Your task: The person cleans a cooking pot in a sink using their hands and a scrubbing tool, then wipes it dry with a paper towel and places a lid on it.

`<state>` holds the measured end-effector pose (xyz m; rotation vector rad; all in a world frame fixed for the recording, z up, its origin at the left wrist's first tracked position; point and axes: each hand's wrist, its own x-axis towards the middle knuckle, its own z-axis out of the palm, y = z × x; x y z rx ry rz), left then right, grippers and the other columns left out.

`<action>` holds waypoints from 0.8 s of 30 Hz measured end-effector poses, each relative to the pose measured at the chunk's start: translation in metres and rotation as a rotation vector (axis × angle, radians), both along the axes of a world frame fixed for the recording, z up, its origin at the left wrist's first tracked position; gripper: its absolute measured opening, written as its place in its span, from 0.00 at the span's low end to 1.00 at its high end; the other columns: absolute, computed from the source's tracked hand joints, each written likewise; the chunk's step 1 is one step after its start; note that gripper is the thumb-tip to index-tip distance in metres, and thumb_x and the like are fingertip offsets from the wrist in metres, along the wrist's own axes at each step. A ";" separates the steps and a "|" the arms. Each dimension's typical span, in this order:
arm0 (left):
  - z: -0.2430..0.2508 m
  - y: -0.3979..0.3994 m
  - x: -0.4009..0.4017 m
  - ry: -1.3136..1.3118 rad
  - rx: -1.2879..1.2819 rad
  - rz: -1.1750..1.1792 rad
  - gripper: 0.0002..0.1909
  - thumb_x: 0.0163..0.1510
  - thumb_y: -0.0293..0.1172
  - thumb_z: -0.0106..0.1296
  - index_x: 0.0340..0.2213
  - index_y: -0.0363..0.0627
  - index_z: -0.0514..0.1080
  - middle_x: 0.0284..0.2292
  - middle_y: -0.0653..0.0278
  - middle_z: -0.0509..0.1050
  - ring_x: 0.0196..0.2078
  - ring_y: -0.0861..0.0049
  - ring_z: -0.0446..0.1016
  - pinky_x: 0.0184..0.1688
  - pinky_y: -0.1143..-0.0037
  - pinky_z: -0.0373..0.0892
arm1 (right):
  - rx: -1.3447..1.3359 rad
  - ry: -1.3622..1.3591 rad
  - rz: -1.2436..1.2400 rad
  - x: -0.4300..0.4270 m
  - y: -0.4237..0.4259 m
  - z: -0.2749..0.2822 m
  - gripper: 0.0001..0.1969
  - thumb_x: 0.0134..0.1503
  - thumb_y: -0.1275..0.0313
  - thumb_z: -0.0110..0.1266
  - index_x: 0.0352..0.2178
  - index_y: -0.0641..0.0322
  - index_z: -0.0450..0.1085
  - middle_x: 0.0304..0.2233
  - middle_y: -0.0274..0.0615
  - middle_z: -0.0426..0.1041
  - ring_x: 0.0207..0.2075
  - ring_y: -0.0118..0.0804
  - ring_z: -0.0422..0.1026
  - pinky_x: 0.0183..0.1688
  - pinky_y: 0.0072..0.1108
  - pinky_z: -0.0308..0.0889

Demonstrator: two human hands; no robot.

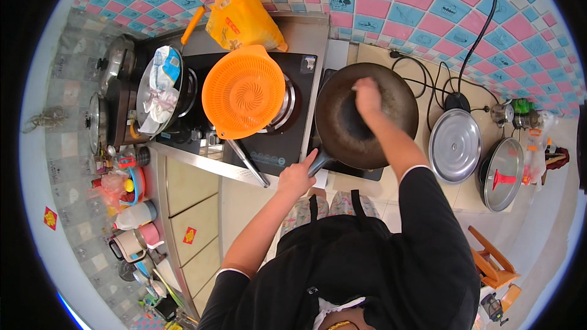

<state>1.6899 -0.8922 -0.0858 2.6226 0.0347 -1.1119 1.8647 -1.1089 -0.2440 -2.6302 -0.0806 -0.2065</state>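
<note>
A dark, worn wok (339, 101) sits on a flat black cooker at the right of the stove. My left hand (297, 175) grips its short grey handle (317, 164), with the index finger stretched along it. Inside the wok, my right hand (368, 98) is curled over the upper middle of the bowl. It is blurred, and whether it holds anything cannot be made out. To the left, an orange plastic colander (250, 94) rests over a gas burner, and a metal handle (247, 162) sticks out from beneath it.
Behind the colander stands a yellow plastic bag (245, 13). A pan holding crumpled packaging (163, 78) occupies the left burner. Right of the wok lie black cables (424, 75), a round metal lid (455, 145) and a glass-lidded pan (503, 174). Bottles and containers line the left counter.
</note>
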 end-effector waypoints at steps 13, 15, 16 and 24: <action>-0.006 0.002 -0.001 0.019 -0.003 0.000 0.42 0.39 0.33 0.52 0.55 0.72 0.47 0.31 0.53 0.73 0.33 0.59 0.73 0.38 0.66 0.69 | 0.207 0.383 0.347 -0.103 0.039 0.016 0.05 0.39 0.80 0.48 0.22 0.63 0.68 0.25 0.53 0.69 0.32 0.52 0.69 0.35 0.36 0.65; -0.008 0.003 -0.002 0.018 0.011 0.007 0.42 0.39 0.33 0.52 0.55 0.72 0.48 0.31 0.53 0.73 0.33 0.59 0.73 0.38 0.66 0.69 | 0.050 0.316 0.237 -0.068 0.050 0.018 0.07 0.41 0.81 0.44 0.25 0.63 0.67 0.28 0.53 0.67 0.33 0.52 0.68 0.37 0.34 0.65; -0.007 0.002 -0.002 0.003 -0.002 0.011 0.41 0.39 0.33 0.52 0.55 0.71 0.48 0.30 0.53 0.73 0.33 0.59 0.73 0.38 0.66 0.69 | -0.049 0.202 0.129 -0.050 0.041 0.009 0.07 0.42 0.80 0.43 0.25 0.65 0.67 0.29 0.53 0.67 0.35 0.51 0.67 0.38 0.32 0.64; -0.006 -0.007 -0.003 0.004 -0.007 0.034 0.41 0.39 0.33 0.52 0.55 0.68 0.48 0.29 0.52 0.73 0.32 0.58 0.73 0.37 0.64 0.69 | 0.267 -0.134 -0.136 -0.028 0.014 -0.007 0.09 0.40 0.83 0.43 0.25 0.65 0.68 0.29 0.52 0.66 0.34 0.52 0.65 0.38 0.35 0.62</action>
